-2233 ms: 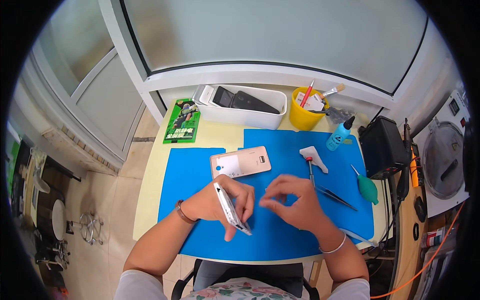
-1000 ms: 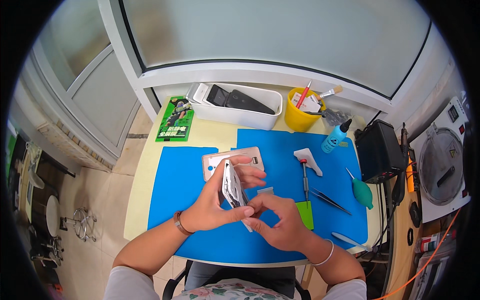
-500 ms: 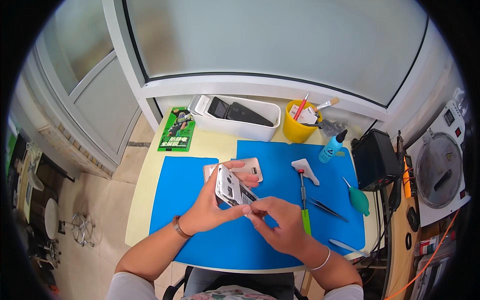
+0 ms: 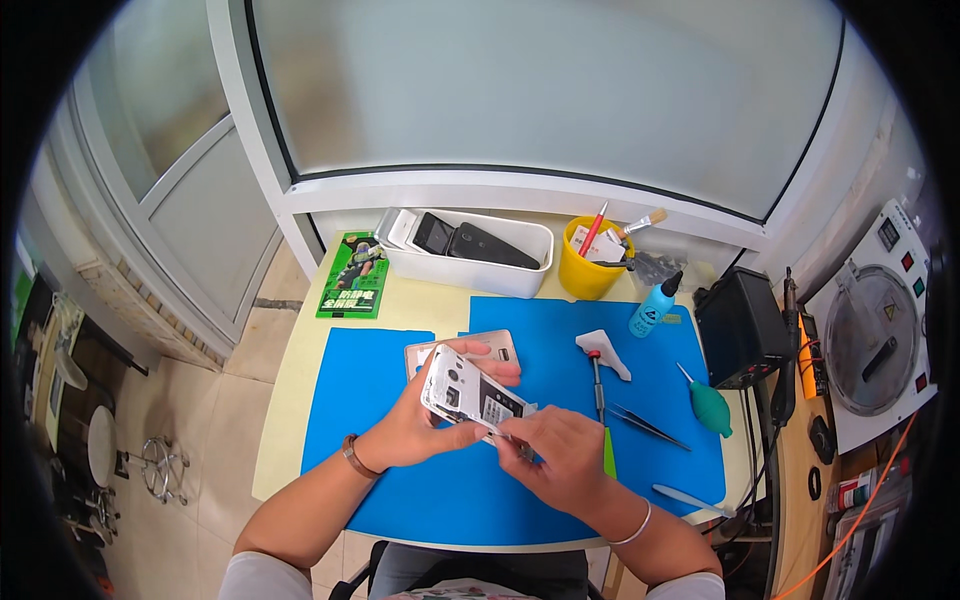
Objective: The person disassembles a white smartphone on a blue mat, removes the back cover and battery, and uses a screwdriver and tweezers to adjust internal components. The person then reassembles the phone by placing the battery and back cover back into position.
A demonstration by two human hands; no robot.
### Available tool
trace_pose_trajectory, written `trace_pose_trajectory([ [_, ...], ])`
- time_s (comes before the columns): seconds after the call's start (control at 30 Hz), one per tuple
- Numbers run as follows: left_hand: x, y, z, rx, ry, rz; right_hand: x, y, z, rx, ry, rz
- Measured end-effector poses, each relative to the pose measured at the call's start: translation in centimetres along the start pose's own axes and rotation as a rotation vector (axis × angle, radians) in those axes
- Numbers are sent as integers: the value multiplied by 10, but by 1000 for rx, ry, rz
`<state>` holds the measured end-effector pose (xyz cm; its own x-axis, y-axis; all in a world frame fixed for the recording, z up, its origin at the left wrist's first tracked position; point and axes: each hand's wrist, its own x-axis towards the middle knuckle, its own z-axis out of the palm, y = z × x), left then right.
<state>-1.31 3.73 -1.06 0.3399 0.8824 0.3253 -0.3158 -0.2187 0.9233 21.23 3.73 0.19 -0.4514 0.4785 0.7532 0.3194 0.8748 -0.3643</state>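
Observation:
A smartphone (image 4: pixel 470 390) with its back off shows a white inner frame and a dark labelled battery (image 4: pixel 500 403). My left hand (image 4: pixel 413 420) is wrapped round its left side, thumb along the near edge and fingers behind. My right hand (image 4: pixel 555 452) has its fingers pinched at the phone's near right end; whether something small is between them is hidden. Behind the phone, a pinkish-gold back cover (image 4: pixel 498 349) lies on the blue mat (image 4: pixel 400 508), partly covered by my left fingers.
On the mat's right are a screwdriver (image 4: pixel 598 385), tweezers (image 4: pixel 650 428), a white scrap (image 4: pixel 606 354), a blue bottle (image 4: pixel 655 306), a green air blower (image 4: pixel 711 407) and a pale pry tool (image 4: pixel 690 499). Behind stand a white bin (image 4: pixel 470 276) of phones and a yellow cup (image 4: pixel 587 272).
The phone has turned so more of its back and battery faces up. My right hand stays at its end, shifted slightly. The whole view has tilted a little.

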Motion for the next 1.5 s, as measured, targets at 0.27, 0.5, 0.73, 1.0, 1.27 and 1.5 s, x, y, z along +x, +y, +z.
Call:
trace_pose_trajectory([
  [0.27,-6,-16,0,-50,110,35,-3,0,0,-71,-84,36],
  [0.5,-4,1,-5,-190,301,-48,4,12,-17,27,-121,256],
  [0.73,-4,4,-5,-144,285,-3,2,21,-21,86,-145,187],
  [1.0,-4,2,-2,-25,304,-18,3,9,-15,105,-218,310],
  [1.27,-4,4,2,73,332,-17,-1,8,-8,64,-328,292],
  [1.5,-2,-2,4,138,345,-64,-14,12,8,-67,-317,172],
])
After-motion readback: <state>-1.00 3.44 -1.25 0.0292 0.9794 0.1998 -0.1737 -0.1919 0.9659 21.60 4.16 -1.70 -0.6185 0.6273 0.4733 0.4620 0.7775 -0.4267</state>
